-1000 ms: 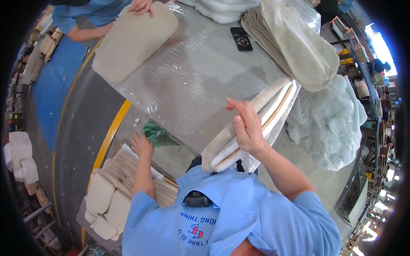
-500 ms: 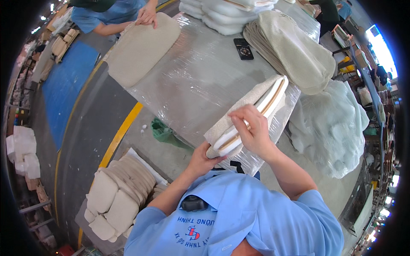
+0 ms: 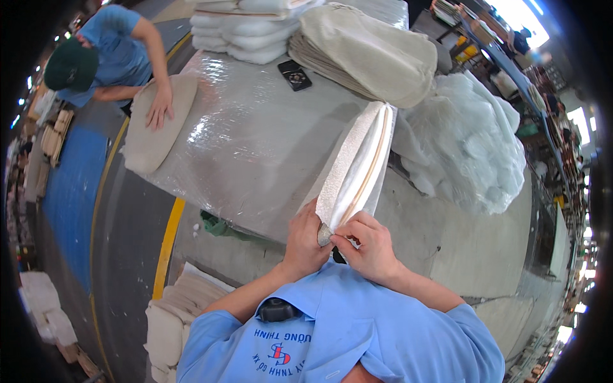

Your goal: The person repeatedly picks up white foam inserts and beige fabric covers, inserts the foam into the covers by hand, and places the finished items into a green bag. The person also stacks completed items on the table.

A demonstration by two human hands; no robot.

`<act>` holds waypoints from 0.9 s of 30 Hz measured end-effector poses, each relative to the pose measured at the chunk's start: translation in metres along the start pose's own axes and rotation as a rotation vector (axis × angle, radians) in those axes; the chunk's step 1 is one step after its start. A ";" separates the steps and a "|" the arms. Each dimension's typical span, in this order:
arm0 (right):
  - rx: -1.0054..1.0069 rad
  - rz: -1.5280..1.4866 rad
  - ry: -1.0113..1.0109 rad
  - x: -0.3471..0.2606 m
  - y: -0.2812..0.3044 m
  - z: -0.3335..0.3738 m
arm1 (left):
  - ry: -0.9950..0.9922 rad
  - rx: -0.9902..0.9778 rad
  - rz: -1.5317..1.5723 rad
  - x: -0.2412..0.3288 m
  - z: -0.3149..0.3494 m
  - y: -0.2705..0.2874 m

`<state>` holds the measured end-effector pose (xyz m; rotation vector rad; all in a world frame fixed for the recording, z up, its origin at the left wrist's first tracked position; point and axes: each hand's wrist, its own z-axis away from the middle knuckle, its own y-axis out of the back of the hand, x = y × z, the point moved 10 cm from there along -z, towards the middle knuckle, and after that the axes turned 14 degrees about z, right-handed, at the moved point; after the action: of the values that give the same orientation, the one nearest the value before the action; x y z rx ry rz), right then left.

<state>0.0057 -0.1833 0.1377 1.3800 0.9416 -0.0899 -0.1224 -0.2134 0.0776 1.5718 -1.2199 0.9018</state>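
A rough, nubbly cloth cover [image 3: 339, 166] and soft-looking, matt white padding [image 3: 364, 169] flank a smooth tan strip [image 3: 375, 167], material unclear. Glossy, wrinkled clear plastic film [image 3: 246, 156] coats the table [image 3: 274, 185]. The bulging bag [image 3: 466, 147] is shiny, crumpled plastic; the stacked fabric [image 3: 370, 51], matt cloth.

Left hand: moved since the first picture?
Yes, the left hand moved right relative to the table, from beside the green bag to the near end of the cushion.
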 end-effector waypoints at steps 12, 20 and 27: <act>0.384 0.005 0.195 0.004 0.009 0.039 | 0.045 -0.055 0.140 -0.002 -0.005 -0.037; 0.109 -0.116 0.110 0.024 -0.009 0.023 | 0.163 -0.082 0.172 -0.037 0.006 -0.026; -0.075 0.468 0.511 -0.027 0.025 -0.036 | 0.592 -0.220 0.202 -0.021 0.023 0.051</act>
<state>-0.0166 -0.1585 0.1771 1.5503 0.9945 0.6717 -0.1764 -0.2331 0.0622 0.9197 -1.0097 1.2094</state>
